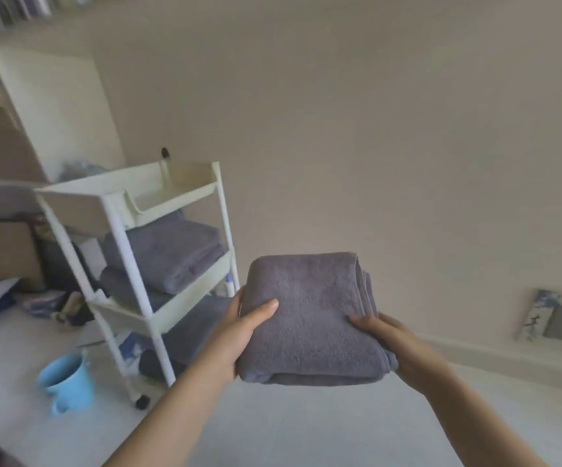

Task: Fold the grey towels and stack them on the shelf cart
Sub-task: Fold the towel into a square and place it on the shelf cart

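Folded grey towel (309, 318): soft, floppy; we'd support both ends.
Grip: left hand (239, 335), right hand (384, 335) clasp its sides.

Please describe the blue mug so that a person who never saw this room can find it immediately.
Find the white shelf cart with grey towels at the left. On the floor before its front wheel lies the blue mug, tipped on its side. It is the only light blue thing beside the cart.
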The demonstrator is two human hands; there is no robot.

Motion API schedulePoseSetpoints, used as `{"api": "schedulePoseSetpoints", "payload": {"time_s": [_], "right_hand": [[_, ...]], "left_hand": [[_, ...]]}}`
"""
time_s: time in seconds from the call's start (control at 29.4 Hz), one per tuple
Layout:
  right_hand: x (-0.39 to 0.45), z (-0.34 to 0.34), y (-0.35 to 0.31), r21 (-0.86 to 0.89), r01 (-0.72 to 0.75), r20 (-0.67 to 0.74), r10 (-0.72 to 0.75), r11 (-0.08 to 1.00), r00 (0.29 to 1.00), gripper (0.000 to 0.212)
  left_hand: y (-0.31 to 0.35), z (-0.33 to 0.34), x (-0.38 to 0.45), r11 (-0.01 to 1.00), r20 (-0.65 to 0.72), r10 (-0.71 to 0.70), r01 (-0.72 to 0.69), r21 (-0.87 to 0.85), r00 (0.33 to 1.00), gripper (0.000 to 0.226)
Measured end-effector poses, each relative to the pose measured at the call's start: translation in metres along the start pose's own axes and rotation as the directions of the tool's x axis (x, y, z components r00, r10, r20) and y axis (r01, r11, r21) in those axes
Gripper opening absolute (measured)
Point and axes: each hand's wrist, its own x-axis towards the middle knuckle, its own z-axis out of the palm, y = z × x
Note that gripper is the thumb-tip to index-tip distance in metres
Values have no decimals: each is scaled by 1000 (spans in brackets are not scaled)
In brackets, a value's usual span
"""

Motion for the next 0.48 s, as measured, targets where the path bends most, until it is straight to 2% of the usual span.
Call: {"api": "schedulePoseSetpoints", "payload": {"time_s": [0.03, 0.14, 0.24, 0.37, 0.48], "right_hand": [[-2, -2, -7, -11, 21, 4, -21, 1000, 1000, 51], [37, 16, -61, -60, 117, 115, -110, 991, 987, 48], [66, 26, -105, -67, 167, 191, -152, 984, 970, 50], [111, 57, -168, -10, 285, 266, -273, 958, 925, 67], [143, 79, -195, 104, 255, 321, -276, 961, 906, 57]], "left_hand": [[6, 6, -1, 1000, 9, 6, -6, -3, 1000, 80], [59, -11, 0, 987, -102, 153, -158, -42, 983, 68], [101, -15, 4, 967, -180, 248, -253, -7, 952, 59], [160, -28, 19, 907, -339, 361, -412, -90, 869, 48], [191, -45, 36, 848, -497, 414, -522, -96, 763, 44]]}}
